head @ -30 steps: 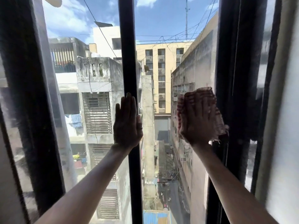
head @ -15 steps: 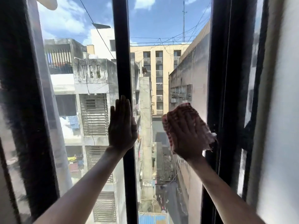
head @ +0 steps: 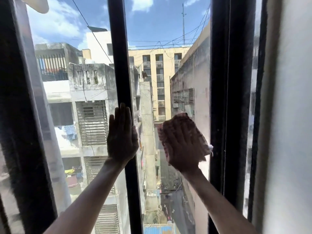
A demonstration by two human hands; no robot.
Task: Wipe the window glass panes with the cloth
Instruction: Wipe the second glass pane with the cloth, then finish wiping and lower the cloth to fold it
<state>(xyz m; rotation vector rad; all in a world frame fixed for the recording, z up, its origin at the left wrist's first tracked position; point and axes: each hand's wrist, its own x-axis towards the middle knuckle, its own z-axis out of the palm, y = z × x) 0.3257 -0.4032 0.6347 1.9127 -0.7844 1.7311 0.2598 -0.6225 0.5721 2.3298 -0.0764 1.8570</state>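
A tall glass pane point(head: 165, 68) fills the middle of the window, between a black centre bar point(head: 118, 65) and a black right frame point(head: 226, 81). My right hand point(head: 184, 149) presses a red-and-white checked cloth point(head: 200, 141) flat against this pane, low and close to the right frame. My left hand point(head: 120, 137) lies flat with fingers together on the centre bar and the edge of the left pane point(head: 70, 81). It holds nothing.
A dark left frame point(head: 18, 115) borders the left pane. A pale wall point(head: 290, 115) stands at the far right, beyond a narrow strip of glass point(head: 251, 132). Through the panes are buildings, wires and a deep alley below.
My right hand has slid the cloth down the middle pane and slightly left, tilting as it went. My left hand has stayed on the centre bar.
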